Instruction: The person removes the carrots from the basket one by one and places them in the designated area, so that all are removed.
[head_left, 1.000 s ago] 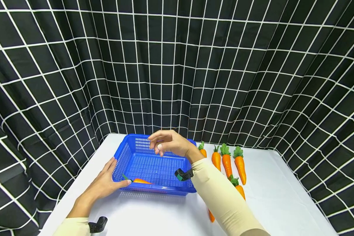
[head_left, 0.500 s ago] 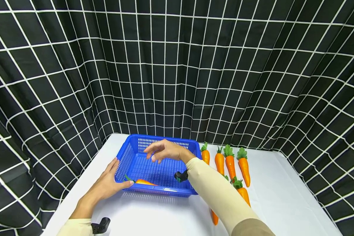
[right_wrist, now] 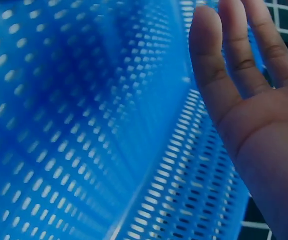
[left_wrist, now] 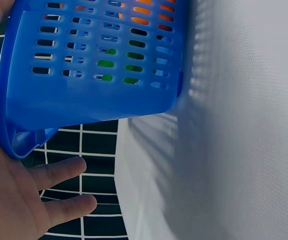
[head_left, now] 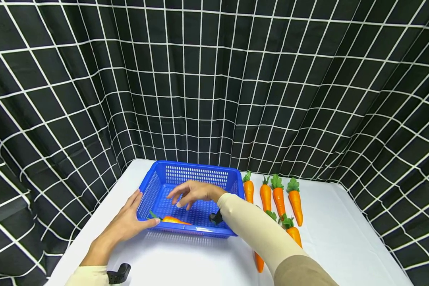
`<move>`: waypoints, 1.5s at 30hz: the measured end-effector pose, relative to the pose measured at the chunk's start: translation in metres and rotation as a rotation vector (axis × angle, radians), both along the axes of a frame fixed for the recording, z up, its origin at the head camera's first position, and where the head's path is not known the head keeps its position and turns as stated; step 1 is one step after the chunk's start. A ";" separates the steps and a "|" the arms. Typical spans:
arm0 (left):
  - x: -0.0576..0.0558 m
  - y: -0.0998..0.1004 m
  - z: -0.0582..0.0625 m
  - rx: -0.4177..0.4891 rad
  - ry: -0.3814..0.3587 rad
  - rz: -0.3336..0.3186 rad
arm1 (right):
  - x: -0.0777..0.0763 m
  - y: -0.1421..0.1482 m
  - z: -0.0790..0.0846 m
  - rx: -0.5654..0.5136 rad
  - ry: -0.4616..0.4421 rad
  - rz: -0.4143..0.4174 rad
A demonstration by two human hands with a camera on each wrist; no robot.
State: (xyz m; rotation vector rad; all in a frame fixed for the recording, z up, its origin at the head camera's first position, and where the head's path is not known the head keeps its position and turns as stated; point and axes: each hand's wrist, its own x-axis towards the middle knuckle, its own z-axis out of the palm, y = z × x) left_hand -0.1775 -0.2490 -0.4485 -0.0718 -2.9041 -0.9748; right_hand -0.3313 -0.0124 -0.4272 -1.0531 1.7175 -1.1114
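A blue perforated basket [head_left: 191, 228] stands on the white table. One orange carrot [head_left: 173, 219] with green leaves lies inside it, by the front wall. My left hand [head_left: 126, 222] rests at the basket's front left corner, thumb at the front rim and the other fingers along the left side; in the left wrist view, two straight fingers [left_wrist: 59, 172] extend past the rim. Over the inside of the basket is my right hand [head_left: 196, 192], its fingers loosely bent and nothing held. The right wrist view shows this palm [right_wrist: 268, 125] beside the perforated walls [right_wrist: 168, 190].
Right of the basket, several more carrots [head_left: 279, 200] lie on the white table [head_left: 336, 230], leaves mostly toward the back. Some are partly hidden by my right forearm [head_left: 261, 230]. A black curtain [head_left: 200, 99] with a white grid surrounds the table's back and sides.
My right hand has moved down and slightly left, from above the basket's back part to lower over its inside. The left hand stays at the corner.
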 end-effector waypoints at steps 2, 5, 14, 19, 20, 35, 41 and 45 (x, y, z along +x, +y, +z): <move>0.000 0.001 0.000 0.001 0.006 -0.002 | 0.001 -0.003 -0.003 0.021 -0.033 0.016; 0.001 0.002 -0.001 0.003 0.012 0.001 | 0.004 -0.007 -0.008 0.075 -0.067 0.031; 0.001 0.001 0.001 0.000 0.003 0.013 | 0.012 -0.017 -0.022 0.172 -0.080 0.060; 0.001 0.002 -0.001 0.006 -0.006 0.014 | 0.017 -0.018 -0.027 0.201 -0.054 0.056; 0.001 0.002 -0.001 0.009 -0.007 0.015 | 0.017 -0.018 -0.028 0.205 -0.049 0.053; 0.001 0.002 0.001 0.012 -0.012 0.031 | 0.018 -0.017 -0.025 0.340 0.060 0.038; 0.001 0.003 0.000 0.004 -0.016 0.023 | 0.021 -0.015 -0.022 0.360 0.063 0.037; 0.002 0.003 0.002 0.003 -0.027 0.020 | 0.019 -0.014 -0.015 0.311 0.116 0.042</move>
